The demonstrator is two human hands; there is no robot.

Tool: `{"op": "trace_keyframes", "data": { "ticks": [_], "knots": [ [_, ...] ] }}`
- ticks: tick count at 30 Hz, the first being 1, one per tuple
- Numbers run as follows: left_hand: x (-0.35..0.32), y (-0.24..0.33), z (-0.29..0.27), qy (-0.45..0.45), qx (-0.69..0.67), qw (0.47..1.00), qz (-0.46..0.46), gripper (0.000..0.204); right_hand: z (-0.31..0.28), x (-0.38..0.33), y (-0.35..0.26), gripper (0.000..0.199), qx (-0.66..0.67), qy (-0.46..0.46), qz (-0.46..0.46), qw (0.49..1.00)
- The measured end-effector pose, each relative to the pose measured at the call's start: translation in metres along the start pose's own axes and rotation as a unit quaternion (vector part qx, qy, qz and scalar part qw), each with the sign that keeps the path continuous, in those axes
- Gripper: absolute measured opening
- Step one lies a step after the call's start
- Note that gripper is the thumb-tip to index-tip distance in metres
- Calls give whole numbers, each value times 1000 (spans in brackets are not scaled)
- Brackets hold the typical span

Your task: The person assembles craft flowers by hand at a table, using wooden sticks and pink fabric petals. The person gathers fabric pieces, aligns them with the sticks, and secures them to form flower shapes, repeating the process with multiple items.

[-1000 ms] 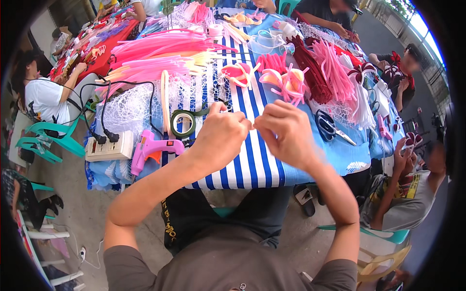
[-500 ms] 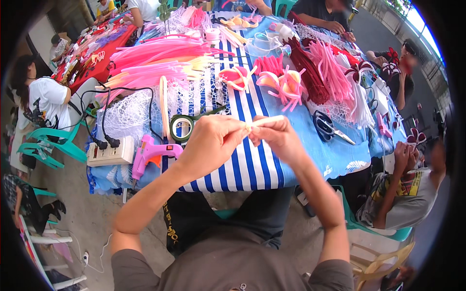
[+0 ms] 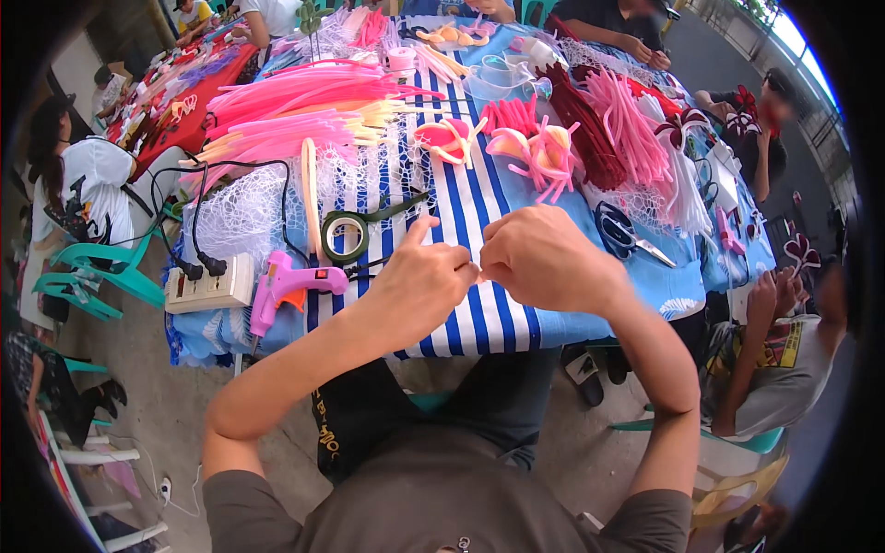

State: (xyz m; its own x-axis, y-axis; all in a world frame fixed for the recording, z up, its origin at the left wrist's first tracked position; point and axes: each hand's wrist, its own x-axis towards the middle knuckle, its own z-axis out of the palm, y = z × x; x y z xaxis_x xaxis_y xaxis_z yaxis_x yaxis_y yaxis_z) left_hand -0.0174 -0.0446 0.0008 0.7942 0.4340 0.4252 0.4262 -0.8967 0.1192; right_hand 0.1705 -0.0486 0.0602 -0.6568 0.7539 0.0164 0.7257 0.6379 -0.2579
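Note:
Above the striped cloth (image 3: 461,336) at the front of the table, my left hand (image 3: 426,284) and my right hand (image 3: 546,256) meet fingertip to fingertip. Both are closed in a pinch, with the left index finger raised. Whatever sits between the fingertips is too small and covered to name. Left of my left hand lies a roll of dark green tape (image 3: 344,238) with its loose end trailing right. A pink glue gun (image 3: 293,288) rests beside it. Just beyond my hands are pink and cream petal shapes (image 3: 449,141) bent from fuzzy stems.
Bundles of pink pipe cleaners (image 3: 295,97) and dark red ones (image 3: 590,138) cover the table's far part. Scissors (image 3: 629,235) lie to the right. A power strip (image 3: 210,284) with plugged black cords stands at the left edge. Other people sit around the tables.
Both hands have come down nearer the table's front edge. My right hand has turned so its back faces up, and the left index finger has lifted.

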Motion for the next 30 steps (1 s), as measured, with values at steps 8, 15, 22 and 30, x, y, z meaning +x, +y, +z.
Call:
{"op": "trace_keyframes", "data": {
  "ticks": [8, 15, 22, 30],
  "knots": [
    [8, -5, -19, -19, -319, 919, -231, 13, 1, -2, 8, 5, 171, 149, -6, 974],
    [15, -8, -18, -16, -473, 824, -312, 21, 36, -16, -9, 16, -93, 325, -50, 940],
    [12, -9, -17, 9, -504, 810, -301, 21, 30, -16, -9, 16, -47, 316, -54, 946],
    [7, -9, -13, 30, -543, 780, -309, 17, 47, -13, -8, 16, -42, 364, -80, 927]
  ]
}}
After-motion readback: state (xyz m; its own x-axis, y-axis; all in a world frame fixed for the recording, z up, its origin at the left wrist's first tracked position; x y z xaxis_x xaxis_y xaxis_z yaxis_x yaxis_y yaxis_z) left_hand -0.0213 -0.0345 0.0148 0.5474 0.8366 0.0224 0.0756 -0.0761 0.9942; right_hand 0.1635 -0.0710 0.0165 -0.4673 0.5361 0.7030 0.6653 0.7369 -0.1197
